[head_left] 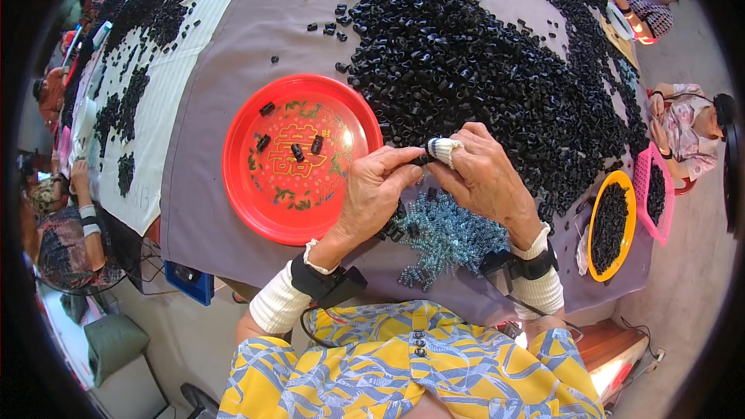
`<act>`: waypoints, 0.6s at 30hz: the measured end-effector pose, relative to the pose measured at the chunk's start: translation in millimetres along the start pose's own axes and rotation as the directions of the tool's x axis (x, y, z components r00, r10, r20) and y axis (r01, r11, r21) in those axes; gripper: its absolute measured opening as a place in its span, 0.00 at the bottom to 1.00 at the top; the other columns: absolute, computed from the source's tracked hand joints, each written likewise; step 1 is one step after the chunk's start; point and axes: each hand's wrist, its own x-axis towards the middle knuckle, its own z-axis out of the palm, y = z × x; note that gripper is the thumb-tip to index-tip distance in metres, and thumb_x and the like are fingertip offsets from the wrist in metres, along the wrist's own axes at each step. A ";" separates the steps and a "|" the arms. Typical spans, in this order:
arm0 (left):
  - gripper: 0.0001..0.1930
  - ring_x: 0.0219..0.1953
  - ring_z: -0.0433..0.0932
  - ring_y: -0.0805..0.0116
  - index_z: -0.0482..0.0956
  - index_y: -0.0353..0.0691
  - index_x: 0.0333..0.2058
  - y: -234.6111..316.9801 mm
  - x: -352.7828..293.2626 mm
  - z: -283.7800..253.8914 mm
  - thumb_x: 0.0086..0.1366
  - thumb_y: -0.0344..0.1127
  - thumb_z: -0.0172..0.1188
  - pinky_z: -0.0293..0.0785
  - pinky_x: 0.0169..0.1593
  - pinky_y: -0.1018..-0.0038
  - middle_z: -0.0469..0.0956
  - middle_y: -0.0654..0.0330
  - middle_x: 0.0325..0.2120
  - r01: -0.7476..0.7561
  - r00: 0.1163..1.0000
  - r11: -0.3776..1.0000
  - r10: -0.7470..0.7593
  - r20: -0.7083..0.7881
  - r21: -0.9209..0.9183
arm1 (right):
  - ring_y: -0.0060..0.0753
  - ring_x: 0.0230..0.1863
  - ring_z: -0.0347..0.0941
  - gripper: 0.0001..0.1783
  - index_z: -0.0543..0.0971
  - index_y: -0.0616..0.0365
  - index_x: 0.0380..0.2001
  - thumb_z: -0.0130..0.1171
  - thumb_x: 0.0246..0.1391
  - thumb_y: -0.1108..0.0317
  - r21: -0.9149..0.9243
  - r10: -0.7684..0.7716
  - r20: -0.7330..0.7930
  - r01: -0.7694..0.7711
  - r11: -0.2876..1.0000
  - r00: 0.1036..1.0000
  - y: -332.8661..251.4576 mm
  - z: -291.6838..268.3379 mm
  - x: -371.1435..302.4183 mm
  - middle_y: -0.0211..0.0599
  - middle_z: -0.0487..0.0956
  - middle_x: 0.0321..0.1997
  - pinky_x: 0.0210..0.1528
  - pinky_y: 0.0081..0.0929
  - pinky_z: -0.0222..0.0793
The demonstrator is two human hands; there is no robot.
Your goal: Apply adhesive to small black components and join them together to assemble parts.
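Note:
My left hand (371,190) and my right hand (490,178) meet in front of me, both with fingers pinched on a small black plastic piece (421,158). Much of that piece is covered by the fingertips. A white finger sleeve (445,150) is on a finger of my right hand. Right below my hands lies a heap of small bluish metal springs (446,237). Beyond them spreads a large pile of short black plastic tubes (466,70). To the left of my left hand, a red round tray (239,174) carries several black pieces (297,152).
At the right, a yellow bowl (632,213) and a pink basket (642,186) hold black parts. A blue tray (188,282) sits below the table's left edge. People sit at the right (687,128) and left (70,240). More black parts cover a second table (174,101).

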 end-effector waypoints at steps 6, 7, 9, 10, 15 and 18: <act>0.12 0.32 0.78 0.76 0.78 0.30 0.43 2.0 1.5 -2.2 0.59 0.23 0.56 0.74 0.38 0.82 0.78 0.59 0.31 -0.021 0.999 0.996 0.017 0.050 0.088 | 0.39 0.32 0.71 0.07 0.73 0.60 0.24 0.59 0.48 0.68 -0.110 0.011 0.030 -0.008 0.994 0.999 -3.4 3.3 -2.0 0.38 0.74 0.25 0.45 0.37 0.63; 0.12 0.32 0.78 0.76 0.78 0.30 0.43 2.6 1.8 -2.0 0.59 0.22 0.55 0.74 0.38 0.82 0.78 0.59 0.31 -0.027 0.999 0.997 0.023 0.045 0.079 | 0.39 0.32 0.70 0.07 0.73 0.60 0.24 0.58 0.48 0.69 -0.138 0.001 0.012 0.001 0.990 1.000 -2.7 6.5 -3.7 0.38 0.73 0.24 0.45 0.36 0.62; 0.12 0.32 0.78 0.76 0.78 0.30 0.43 2.9 2.7 -2.0 0.59 0.22 0.55 0.74 0.38 0.82 0.78 0.60 0.31 -0.032 0.999 0.997 0.030 0.038 0.071 | 0.39 0.31 0.70 0.06 0.72 0.60 0.24 0.58 0.48 0.69 -0.164 -0.012 -0.006 0.010 0.986 1.000 -2.7 8.7 -4.4 0.37 0.73 0.24 0.44 0.36 0.62; 0.12 0.32 0.78 0.76 0.78 0.30 0.43 3.4 3.3 -1.6 0.59 0.22 0.55 0.73 0.38 0.82 0.78 0.60 0.31 -0.027 0.999 0.996 0.024 0.033 0.089 | 0.39 0.31 0.69 0.06 0.72 0.60 0.24 0.57 0.46 0.70 -0.190 0.015 0.021 -0.011 0.982 1.000 -3.6 7.5 -3.9 0.37 0.72 0.24 0.43 0.36 0.62; 0.12 0.31 0.77 0.76 0.79 0.31 0.42 -0.7 3.3 -0.7 0.58 0.22 0.56 0.73 0.37 0.82 0.78 0.60 0.30 -0.002 1.000 0.997 0.001 0.020 0.073 | 0.40 0.33 0.67 0.05 0.72 0.61 0.23 0.57 0.42 0.73 -0.252 0.017 0.010 -0.014 0.968 1.000 -3.9 14.3 -7.2 0.38 0.70 0.26 0.41 0.35 0.61; 0.12 0.31 0.76 0.77 0.80 0.31 0.41 -1.4 4.6 -0.2 0.57 0.22 0.57 0.72 0.36 0.82 0.78 0.60 0.30 -0.096 0.995 0.987 0.094 0.016 0.132 | 0.41 0.35 0.66 0.06 0.71 0.62 0.24 0.57 0.40 0.74 -0.248 0.023 0.017 -0.018 0.968 1.000 -4.1 14.7 -8.0 0.40 0.69 0.28 0.42 0.35 0.62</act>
